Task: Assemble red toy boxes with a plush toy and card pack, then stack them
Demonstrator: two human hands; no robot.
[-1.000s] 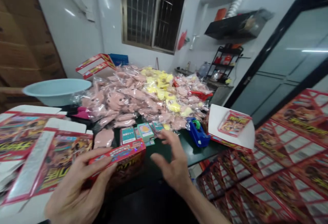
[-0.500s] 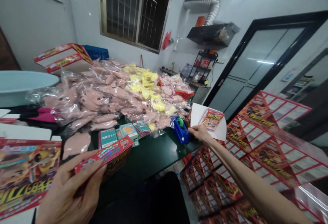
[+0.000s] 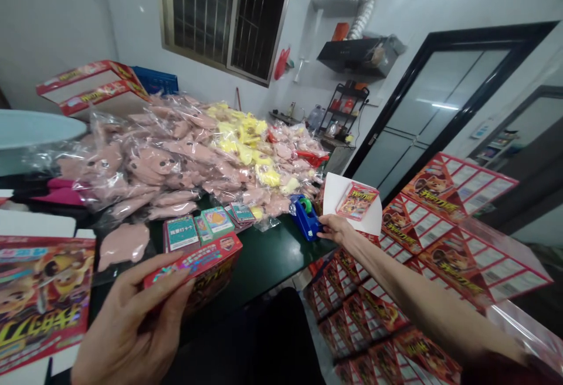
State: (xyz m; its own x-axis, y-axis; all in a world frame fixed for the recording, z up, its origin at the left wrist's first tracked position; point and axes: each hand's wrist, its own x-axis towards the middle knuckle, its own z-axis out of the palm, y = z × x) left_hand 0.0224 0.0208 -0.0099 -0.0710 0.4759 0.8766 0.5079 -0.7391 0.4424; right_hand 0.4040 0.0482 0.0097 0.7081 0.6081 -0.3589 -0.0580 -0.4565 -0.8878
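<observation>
My left hand (image 3: pixel 132 320) grips a small red printed box (image 3: pixel 206 276) by its near end, thumb and fingers on opposite sides. At the front end of a blue tape dispenser (image 3: pixel 304 219) with a green roll, my right hand (image 3: pixel 335 229) has its fingers drawn together; whether a strip of tape is between them is too small to make out. Just beyond that hand, a red box (image 3: pixel 357 201) rests on a white flap. Stacks of printed cards (image 3: pixel 181 233) lie behind the held box, on the dark green table (image 3: pixel 268 256).
Many pink plush toys (image 3: pixel 149 168) in clear bags, with yellow ones (image 3: pixel 241 138) among them, cover the table's back. Printed cardboard (image 3: pixel 39 297) lies at left, near a pale blue basin (image 3: pixel 39 129). Stacked red display boxes (image 3: pixel 440 185) fill the right side.
My left hand and the red box have shifted a little to the right in view, showing more of the box's front. My right hand stays at the tape dispenser. The view has turned slightly.
</observation>
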